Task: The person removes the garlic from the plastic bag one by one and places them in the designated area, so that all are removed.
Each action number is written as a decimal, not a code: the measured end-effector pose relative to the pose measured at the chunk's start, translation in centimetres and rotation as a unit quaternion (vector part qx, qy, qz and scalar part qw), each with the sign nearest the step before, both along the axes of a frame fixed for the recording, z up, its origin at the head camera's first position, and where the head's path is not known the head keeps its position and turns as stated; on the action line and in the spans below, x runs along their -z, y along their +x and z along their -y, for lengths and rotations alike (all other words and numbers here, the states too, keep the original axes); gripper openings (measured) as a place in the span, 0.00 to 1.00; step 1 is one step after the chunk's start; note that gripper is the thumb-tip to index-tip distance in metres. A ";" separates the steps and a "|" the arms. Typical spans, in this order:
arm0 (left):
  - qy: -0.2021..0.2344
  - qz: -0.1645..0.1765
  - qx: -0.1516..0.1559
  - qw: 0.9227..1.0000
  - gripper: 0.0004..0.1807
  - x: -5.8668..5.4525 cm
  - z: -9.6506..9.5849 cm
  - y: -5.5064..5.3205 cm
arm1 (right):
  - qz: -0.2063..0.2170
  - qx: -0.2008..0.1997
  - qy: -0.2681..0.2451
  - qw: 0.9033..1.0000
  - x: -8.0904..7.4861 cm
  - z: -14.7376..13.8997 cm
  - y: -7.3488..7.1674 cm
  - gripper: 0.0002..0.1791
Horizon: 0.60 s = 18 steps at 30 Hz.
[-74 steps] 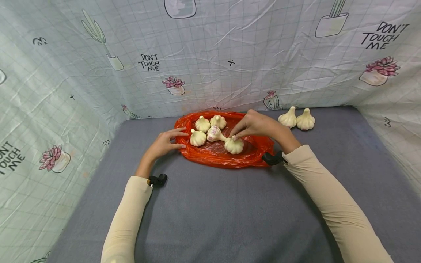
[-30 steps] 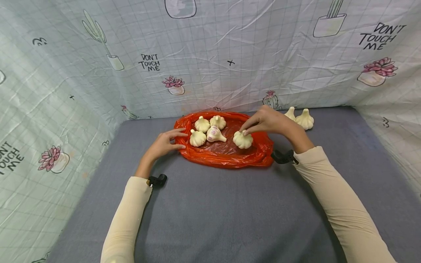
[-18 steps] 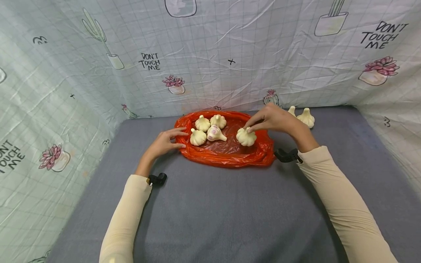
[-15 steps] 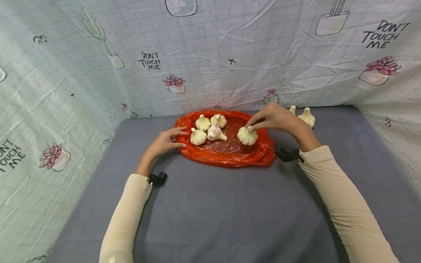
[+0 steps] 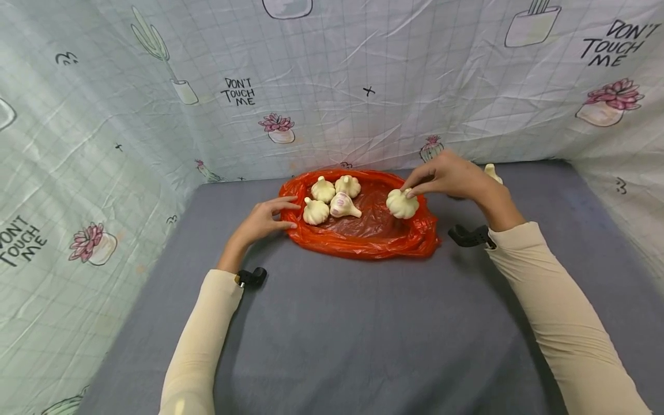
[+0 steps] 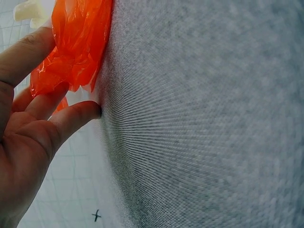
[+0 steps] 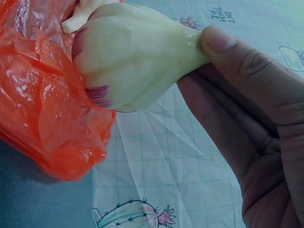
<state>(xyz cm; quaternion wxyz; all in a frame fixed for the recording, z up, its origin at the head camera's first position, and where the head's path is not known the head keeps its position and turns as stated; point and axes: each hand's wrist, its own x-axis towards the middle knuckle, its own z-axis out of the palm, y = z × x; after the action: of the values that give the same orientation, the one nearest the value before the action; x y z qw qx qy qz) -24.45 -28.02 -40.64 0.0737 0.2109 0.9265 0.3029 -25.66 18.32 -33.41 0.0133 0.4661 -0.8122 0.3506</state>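
Observation:
My right hand pinches a garlic bulb by its stem, over the right end of a red plastic bag. Up close in the right wrist view, thumb and fingers meet on the stem of the pale bulb, which has purple streaks at its base. On the bag's left side, my left hand touches the rim with spread, fairly straight fingers. Its thumb stands apart from the red plastic in the left wrist view. Several more bulbs sit in the bag's left half, among them one with purple marks lying on its side.
Behind my right wrist, another garlic bulb shows only in part on the grey tabletop. A printed cloth backdrop rises right behind the bag and along both sides.
My right hand has carried the garlic bulb rightward and a little away, from beside the purple-marked bulb to the bag's right end. My left hand has stayed at the rim.

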 end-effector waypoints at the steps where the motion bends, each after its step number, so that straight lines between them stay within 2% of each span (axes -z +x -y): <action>1: 0.000 -0.001 0.001 1.000 0.25 0.0 0.0 0.0 | 0.000 -0.002 -0.002 1.000 -0.1 -0.1 0.0 0.08; 9: -0.002 -0.018 0.009 1.000 0.25 0.0 0.1 -0.1 | 0.012 0.001 -0.011 1.000 -0.3 -0.7 -0.1 0.08; 14: 0.002 -0.021 0.010 1.000 0.25 0.0 0.0 -0.2 | -0.006 0.025 -0.003 1.000 -0.4 -1.2 0.0 0.08; 18: 0.001 -0.016 0.005 1.000 0.25 0.0 -0.1 -0.1 | 0.001 0.040 0.011 0.999 -0.5 -1.5 0.1 0.08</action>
<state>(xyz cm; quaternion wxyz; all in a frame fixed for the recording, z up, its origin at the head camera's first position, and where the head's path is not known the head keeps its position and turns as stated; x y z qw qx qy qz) -24.53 -27.94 -40.69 0.0604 0.2208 0.9260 0.3001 -25.55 19.77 -32.86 0.0214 0.4332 -0.8338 0.3415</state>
